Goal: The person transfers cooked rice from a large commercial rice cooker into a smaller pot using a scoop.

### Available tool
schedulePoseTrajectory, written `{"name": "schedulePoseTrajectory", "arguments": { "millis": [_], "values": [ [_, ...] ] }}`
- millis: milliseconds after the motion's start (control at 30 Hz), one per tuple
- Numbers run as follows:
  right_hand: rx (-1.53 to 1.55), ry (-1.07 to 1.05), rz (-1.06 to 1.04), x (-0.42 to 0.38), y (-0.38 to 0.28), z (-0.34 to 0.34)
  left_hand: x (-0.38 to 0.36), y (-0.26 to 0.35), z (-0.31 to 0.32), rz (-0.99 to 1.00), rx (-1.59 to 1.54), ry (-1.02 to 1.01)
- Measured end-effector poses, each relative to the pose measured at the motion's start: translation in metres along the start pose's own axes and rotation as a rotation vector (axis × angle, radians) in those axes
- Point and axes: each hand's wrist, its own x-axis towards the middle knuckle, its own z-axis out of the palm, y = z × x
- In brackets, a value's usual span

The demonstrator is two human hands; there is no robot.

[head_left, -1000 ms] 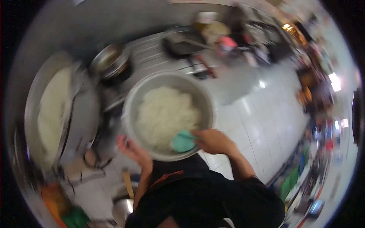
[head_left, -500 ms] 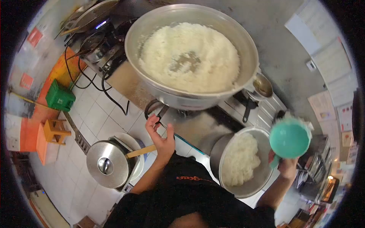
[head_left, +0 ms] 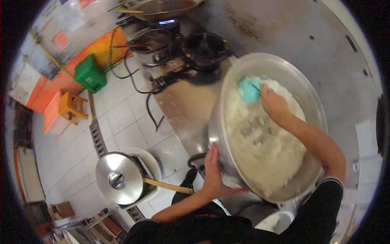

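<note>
A large metal pot point(head_left: 321, 122) of white rice point(head_left: 268, 162) stands on the counter, its mouth turned toward me. Inside it, near the upper left of the rice, my right hand point(head_left: 274, 105) is closed on a turquoise scoop point(head_left: 249, 90), whose bowl touches the rice. My left hand point(head_left: 215, 179) lies against the pot's near outer wall with thumb and fingers spread. At the bottom, partly hidden by the big pot and my right sleeve, is a second pot point(head_left: 287, 219) with rice in it.
Behind the counter's left part stand a burner point(head_left: 205, 51) and small pans point(head_left: 152, 40). A lidded pot point(head_left: 118, 179) with a wooden handle point(head_left: 168, 186) beside it is at lower left. Cables, a green bin point(head_left: 90, 74) and a yellow stool point(head_left: 73, 106) are farther left.
My right hand has moved with the scoop from above the smaller pot into the big pot. My left hand has come against the big pot's side. The view has turned left.
</note>
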Motion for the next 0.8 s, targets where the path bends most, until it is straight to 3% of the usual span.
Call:
{"name": "schedulePoseTrajectory", "arguments": {
  "millis": [33,133,433,533,667,800],
  "values": [
    [0.006,-0.144,0.037,0.008,-0.009,0.008,0.003,0.003,-0.007,-0.02,0.0,-0.041],
    [0.029,-0.311,0.079,0.022,-0.016,-0.004,-0.002,-0.002,-0.006,-0.067,0.0,-0.07],
    [0.168,-0.606,-0.043,0.047,0.006,-0.004,0.0,0.001,-0.006,-0.113,-0.036,-0.092],
    [0.205,-0.472,-0.074,0.03,0.0,0.005,-0.003,-0.004,-0.001,-0.037,-0.011,-0.043],
    [0.241,-0.503,-0.056,0.008,-0.01,-0.005,-0.002,-0.006,-0.001,0.016,0.001,-0.034],
    [0.309,-0.545,-0.097,-0.011,-0.021,-0.008,0.002,-0.001,-0.007,-0.054,0.085,-0.064]
  ]
}}
